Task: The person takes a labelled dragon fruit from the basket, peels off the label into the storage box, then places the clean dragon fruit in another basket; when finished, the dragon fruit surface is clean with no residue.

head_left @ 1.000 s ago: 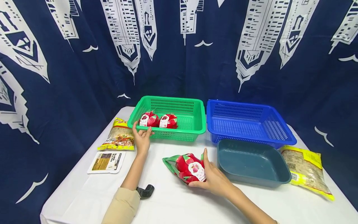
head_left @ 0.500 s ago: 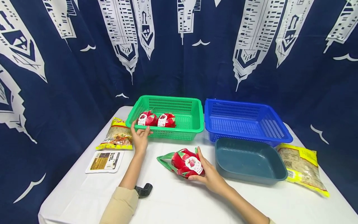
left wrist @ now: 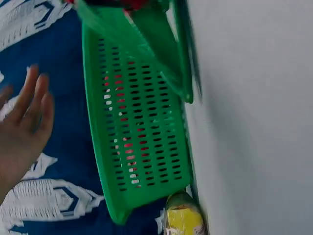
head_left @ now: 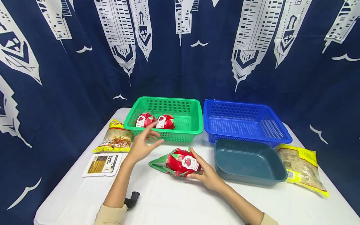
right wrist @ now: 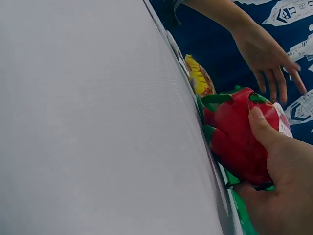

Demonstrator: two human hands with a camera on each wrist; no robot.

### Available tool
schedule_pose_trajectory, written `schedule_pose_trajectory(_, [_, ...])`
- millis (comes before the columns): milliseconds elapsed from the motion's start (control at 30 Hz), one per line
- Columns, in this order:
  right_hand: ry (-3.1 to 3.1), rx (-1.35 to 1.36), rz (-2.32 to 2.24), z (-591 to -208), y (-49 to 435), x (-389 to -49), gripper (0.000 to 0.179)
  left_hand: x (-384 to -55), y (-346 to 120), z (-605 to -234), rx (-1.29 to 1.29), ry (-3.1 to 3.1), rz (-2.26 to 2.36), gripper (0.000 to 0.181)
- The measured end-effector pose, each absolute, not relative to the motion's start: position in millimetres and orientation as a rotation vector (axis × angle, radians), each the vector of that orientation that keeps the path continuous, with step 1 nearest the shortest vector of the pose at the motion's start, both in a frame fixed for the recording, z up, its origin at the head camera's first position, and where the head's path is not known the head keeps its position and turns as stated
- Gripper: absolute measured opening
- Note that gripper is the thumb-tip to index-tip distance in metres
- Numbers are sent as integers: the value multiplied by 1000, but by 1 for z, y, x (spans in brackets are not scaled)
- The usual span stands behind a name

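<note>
1. The table (head_left: pixel 168 203) is white; behind it hangs a navy curtain (head_left: pixel 166 72) printed with white buildings.
2. The right hand (head_left: pixel 209 175) grips a dragon fruit (head_left: pixel 175 162) over the table, in front of the green basket (head_left: pixel 182 137).
3. The left hand (head_left: pixel 142 146), fingers spread apart, is near that basket.
4. The fruit's white label (head_left: pixel 190 163) and the flat pack (head_left: pixel 102 164) carry writing too small to read.

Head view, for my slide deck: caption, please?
Right hand grips one dragon fruit; two more dragon fruits lie in a green basket.
</note>
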State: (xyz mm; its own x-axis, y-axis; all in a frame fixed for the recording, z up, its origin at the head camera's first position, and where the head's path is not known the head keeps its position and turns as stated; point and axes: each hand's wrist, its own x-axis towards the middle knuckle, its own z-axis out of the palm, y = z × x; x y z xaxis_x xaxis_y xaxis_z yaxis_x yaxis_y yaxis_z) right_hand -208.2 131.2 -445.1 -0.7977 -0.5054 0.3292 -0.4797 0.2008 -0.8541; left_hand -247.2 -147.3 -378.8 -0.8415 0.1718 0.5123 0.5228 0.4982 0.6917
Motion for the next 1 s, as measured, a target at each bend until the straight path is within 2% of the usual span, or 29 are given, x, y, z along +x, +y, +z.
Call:
schedule_pose_trajectory(67, [2352, -1008, -1727, -440, 130, -208, 92, -243, -138, -384, -846, -2522, -1229, 89])
schedule_pose_trajectory(167, [2336, -1015, -1707, -438, 129, -209, 92, -241, -124, -396, -1059, -2743, -1102, 108])
schedule_pose_trajectory(333, [2599, -1000, -1565, -449, 130, -215, 95, -248, -109, -411, -1230, -2822, -1007, 113])
schedule_pose_trajectory(467, [2895, -992, -1548, -446, 129, -210, 103, -252, -107, -416, -1231, -2830, -969, 115])
schedule_pose_trajectory(533, [2999, -983, -1645, -432, 125, -199, 101, -253, -107, -417, -1205, -2852, -968, 115])
schedule_pose_trajectory(700, [3049, -694, -1859, -421, 117, -181, 79, -253, -107, -416, -1168, -2876, -998, 111])
schedule_pose_trajectory(800, [2929, -487, -1905, -429, 115, -178, 68, -252, -108, -417, -1157, -2875, -1023, 109])
schedule_pose_trajectory(1000, [2570, -277, -2063, -422, 108, -170, 54, -253, -108, -421, -1136, -2877, -1046, 107])
